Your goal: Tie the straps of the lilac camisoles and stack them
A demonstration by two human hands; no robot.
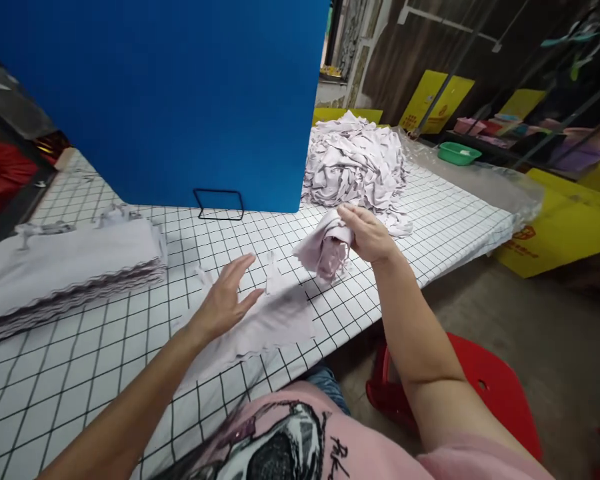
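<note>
Clutching crumpled cloth [324, 248], left hand [224, 301] on garment [275, 320]

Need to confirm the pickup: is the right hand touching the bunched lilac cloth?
Touching. Head view shows the right hand gripping the bunched lilac cloth, fingers wrapped over it.

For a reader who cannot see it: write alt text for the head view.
The right hand grips a bunched lilac cloth above a grid-patterned table, while the left hand lies open on a flat cloth piece. A neat stack of cloth sits at left; a loose heap lies behind, beside a blue board.
</note>
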